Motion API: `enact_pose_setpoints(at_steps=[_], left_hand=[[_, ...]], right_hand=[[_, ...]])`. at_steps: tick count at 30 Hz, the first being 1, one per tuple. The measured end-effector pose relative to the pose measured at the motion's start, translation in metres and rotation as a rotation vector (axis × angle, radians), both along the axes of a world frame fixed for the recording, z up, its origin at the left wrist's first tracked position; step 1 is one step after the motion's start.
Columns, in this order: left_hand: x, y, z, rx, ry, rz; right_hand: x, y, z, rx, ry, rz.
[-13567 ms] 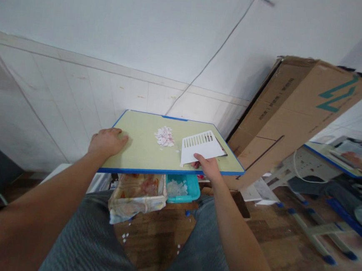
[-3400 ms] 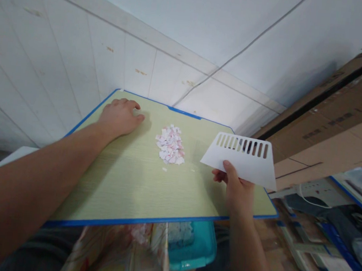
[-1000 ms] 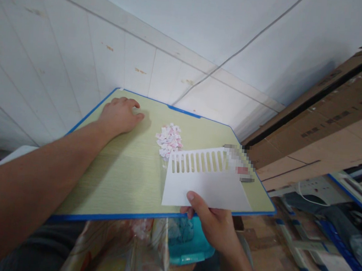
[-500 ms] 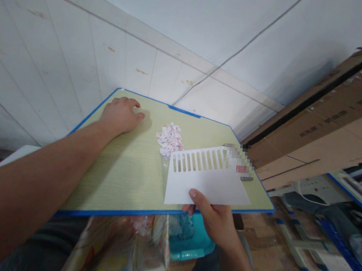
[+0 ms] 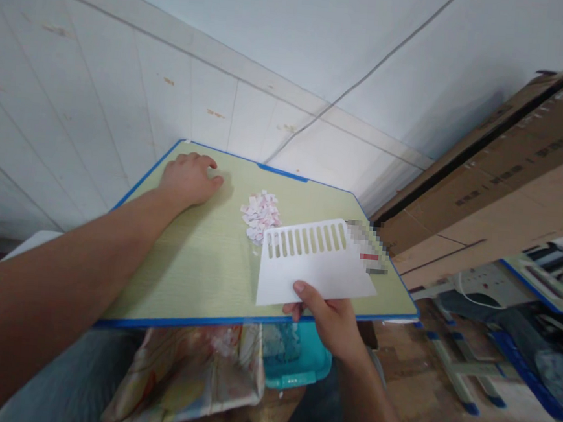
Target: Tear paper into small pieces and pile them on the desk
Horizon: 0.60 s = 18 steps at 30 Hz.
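Observation:
My right hand (image 5: 334, 322) grips the near edge of a white slotted card (image 5: 310, 278), thumb on top and fingers underneath. A row of long rounded slots runs along the card's far side. Just beyond its far left corner lies a heap of small torn or cut paper pieces (image 5: 260, 216), white with pinkish marks. My left hand (image 5: 189, 179) rests at the far left of the pale green desk (image 5: 183, 275), fingers loosely curved, thumb apart, holding nothing. Whether the card touches the desk I cannot tell.
A blurred-out item (image 5: 369, 247) lies at the desk's right side. Large cardboard boxes (image 5: 499, 176) lean beyond it. Below the near edge are a patterned cloth-like bag or lining (image 5: 190, 379) and a turquoise bin (image 5: 292, 381). A panelled wall (image 5: 221, 115) stands behind the desk.
The whole view has shifted slightly. The far right end of the card looks a little more raised or turned. Both hands keep about the same place on the desk and card.

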<state>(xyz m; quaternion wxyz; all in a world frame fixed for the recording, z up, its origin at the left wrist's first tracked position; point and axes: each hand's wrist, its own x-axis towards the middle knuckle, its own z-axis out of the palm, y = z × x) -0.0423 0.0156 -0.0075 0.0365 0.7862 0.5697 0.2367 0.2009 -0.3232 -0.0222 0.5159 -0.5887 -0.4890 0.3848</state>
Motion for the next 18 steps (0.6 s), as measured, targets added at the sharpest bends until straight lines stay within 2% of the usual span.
enact_pose_setpoints(at_steps=[6,10,18], left_hand=[[-0.002,-0.007,0.003,0.046,-0.044,-0.013],[-0.001,-0.016,0.009,0.055,-0.066,-0.013],[-0.008,-0.025,0.01,0.094,-0.161,-0.005]], right_hand=[[-0.01,0.003,0.011,-0.005,-0.012,0.009],[-0.008,0.006,0.014,-0.012,0.056,0.019],[0.003,0.015,-0.006,0.149,0.182,-0.419]])
